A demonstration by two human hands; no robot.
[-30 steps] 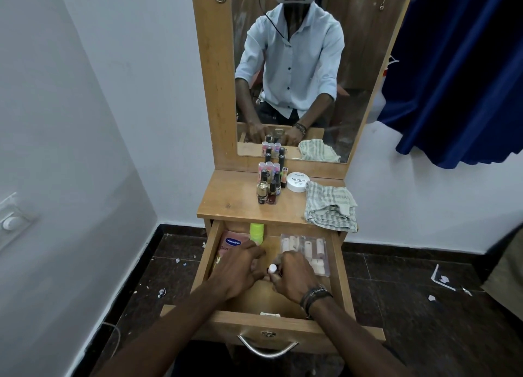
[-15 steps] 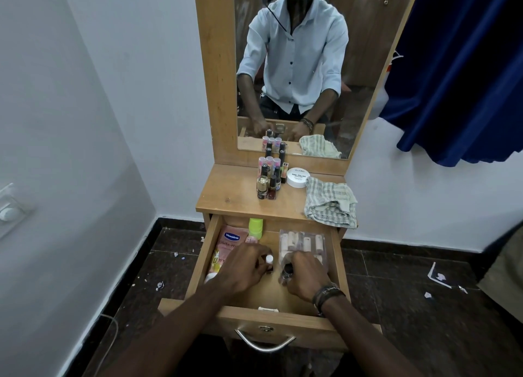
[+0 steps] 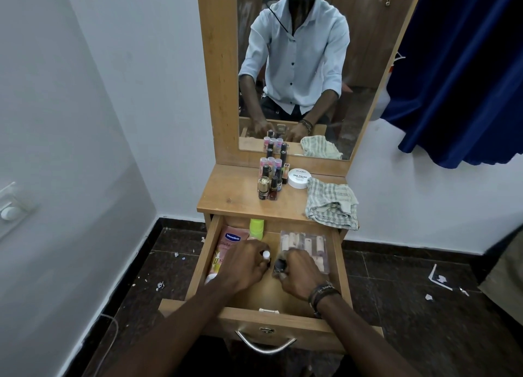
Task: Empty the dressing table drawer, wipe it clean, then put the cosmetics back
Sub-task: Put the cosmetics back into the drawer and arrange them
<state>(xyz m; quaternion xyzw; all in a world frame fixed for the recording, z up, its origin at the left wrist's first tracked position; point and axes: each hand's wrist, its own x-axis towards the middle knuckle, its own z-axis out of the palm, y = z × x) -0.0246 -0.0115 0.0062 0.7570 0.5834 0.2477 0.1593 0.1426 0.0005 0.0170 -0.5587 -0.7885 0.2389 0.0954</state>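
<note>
The drawer (image 3: 336, 266) of the dressing table stands pulled out, its front panel and metal handle (image 3: 265, 345) nearest the camera. Both hands are inside it, close together near the middle. The left hand (image 3: 247, 265) is knuckles up, fingers curled round a small bottle with a white cap (image 3: 266, 254); only the cap and a dark part below it show. The right hand (image 3: 300, 272) is likewise knuckles up, fingers curled round a small dark bottle (image 3: 280, 264), its form blurred. A dark wristband (image 3: 322, 293) sits on the right wrist.

Along the drawer's left side lies a pink Vaseline pack (image 3: 229, 242), partly covered by the left hand. A green-capped item (image 3: 256, 228) lies at the back, just under the edge of the surface. A clear packet of pale tubes (image 3: 307, 245) lies at the right, its near end hidden by the right hand.

On the surface (image 3: 229, 198) above stands a tight cluster of nail polish bottles (image 3: 271, 178), just beside it a white round tub marked NAIL POLISH (image 3: 299, 178), and to the right a crumpled checked cloth (image 3: 331, 204), overhanging the front edge. The mirror (image 3: 297, 65) behind reflects the person and these items. Blue fabric (image 3: 467, 73) hangs at right. White scraps litter the dark floor (image 3: 424, 306).
</note>
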